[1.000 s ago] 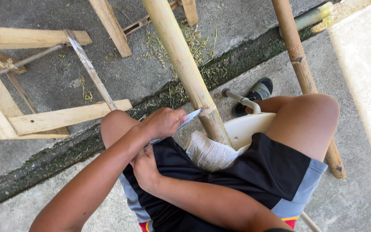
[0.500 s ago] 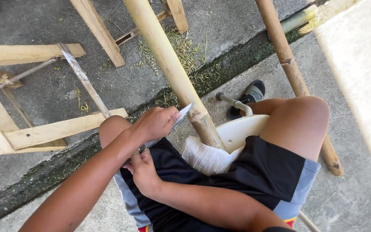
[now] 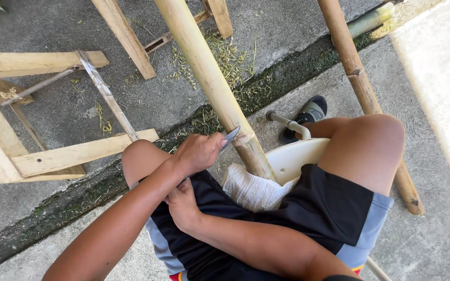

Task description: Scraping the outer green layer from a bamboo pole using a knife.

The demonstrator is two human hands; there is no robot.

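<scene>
Bamboo pole (image 3: pixel 209 83), thick and pale, is running from between the seated person's thighs up and away over the concrete; every place below is given from it.

Change: the camera is tilting slightly, so the pole is sitting lower and more to the right in view than a second ago. The knife (image 3: pixel 230 137) is staying at the same node of the pole, with its blade tip now touching the left side just above the ring. Judged from this, the scraping of that node is continuing and has not moved on.

Right hand (image 3: pixel 183 204): nearest the viewer, left of the pole's lower end, fingers curled and pressing under the left wrist. Whether it is gripping anything cannot be told.

Left hand (image 3: pixel 198 152): just above the right one, left of the pole, closed in a fist around the knife handle, thumb riding along the top.

White cloth (image 3: pixel 251 188): bunched on the lap, touching the pole's lower end.

White plastic seat (image 3: pixel 292 156): showing just right of the pole, between the thighs.

Thin bamboo pole (image 3: pixel 358 78): well right, running roughly parallel.

Green shavings (image 3: pixel 230 62): scattered on the ground on both sides of the pole, farther out.

Wooden frame (image 3: pixel 53 151): well left, lying on the concrete.
</scene>
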